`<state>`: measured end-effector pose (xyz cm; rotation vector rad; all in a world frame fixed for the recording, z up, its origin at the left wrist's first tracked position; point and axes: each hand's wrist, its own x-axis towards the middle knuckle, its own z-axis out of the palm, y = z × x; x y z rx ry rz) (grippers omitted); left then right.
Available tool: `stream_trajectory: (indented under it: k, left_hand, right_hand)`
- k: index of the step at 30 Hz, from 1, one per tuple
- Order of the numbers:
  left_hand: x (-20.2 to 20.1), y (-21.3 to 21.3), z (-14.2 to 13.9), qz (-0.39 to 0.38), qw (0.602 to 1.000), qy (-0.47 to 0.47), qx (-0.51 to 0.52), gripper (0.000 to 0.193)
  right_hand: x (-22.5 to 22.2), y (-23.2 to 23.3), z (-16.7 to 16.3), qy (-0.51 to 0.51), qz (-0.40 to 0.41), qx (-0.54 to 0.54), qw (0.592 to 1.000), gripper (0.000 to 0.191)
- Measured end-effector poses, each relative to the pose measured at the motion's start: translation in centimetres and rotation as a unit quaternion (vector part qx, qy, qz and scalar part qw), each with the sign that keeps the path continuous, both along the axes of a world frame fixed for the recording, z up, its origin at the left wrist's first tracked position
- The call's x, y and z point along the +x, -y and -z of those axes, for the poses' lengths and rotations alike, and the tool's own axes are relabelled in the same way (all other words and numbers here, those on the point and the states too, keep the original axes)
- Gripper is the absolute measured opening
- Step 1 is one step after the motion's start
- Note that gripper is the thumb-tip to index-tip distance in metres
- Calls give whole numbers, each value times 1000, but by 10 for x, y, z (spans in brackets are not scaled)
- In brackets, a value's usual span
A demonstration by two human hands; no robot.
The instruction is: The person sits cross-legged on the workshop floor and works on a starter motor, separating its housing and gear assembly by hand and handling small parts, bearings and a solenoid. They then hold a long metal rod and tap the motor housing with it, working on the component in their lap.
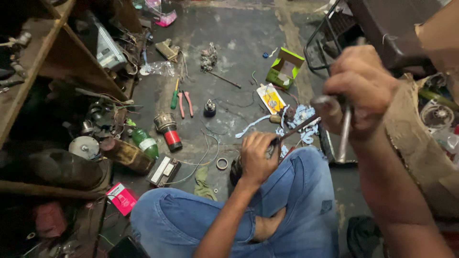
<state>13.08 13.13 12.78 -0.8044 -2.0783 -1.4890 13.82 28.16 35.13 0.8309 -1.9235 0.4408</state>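
I sit cross-legged in blue jeans on a dark workshop floor. My left hand [257, 156] is closed around a dark round metal part [235, 171] resting on my knee, and steadies a thin rod [297, 128] that slants up to the right from it. My right hand [359, 90] is raised high and close to the camera, gripping a hammer; its metal head [323, 101] points left and its shaft [344, 136] hangs downward. The rod's upper end lies just below the hammer head.
Scattered on the floor are a green screwdriver [174, 98], red-handled pliers [185, 103], a red and silver cylinder [169, 131], a green bottle [145, 142], a green carton [285, 67], a ring [222, 164] and wires. Wooden shelves [57, 52] crowd the left; cardboard [420, 143] stands right.
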Motion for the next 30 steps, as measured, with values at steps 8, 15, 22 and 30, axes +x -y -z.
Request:
stream_trajectory:
  k: [8, 15, 22, 30]
  left_hand:
    - [-3, -3, -8, -15, 998, 38, -50, 18]
    - [-4, 5, -10, 22, 997, -2, -78, 20]
    - [-9, 7, -16, 37, 995, -25, -87, 28]
    - [-20, -10, -22, 43, 999, -10, -6, 29]
  right_hand:
    - [15, 19, 63, 185, -220, -410, 865, 30]
    - [12, 20, 103, 297, -225, -496, 784, 30]
    - [28, -3, 88, 269, -40, -401, 875, 18]
    - [23, -8, 108, 203, -84, -488, 844, 24]
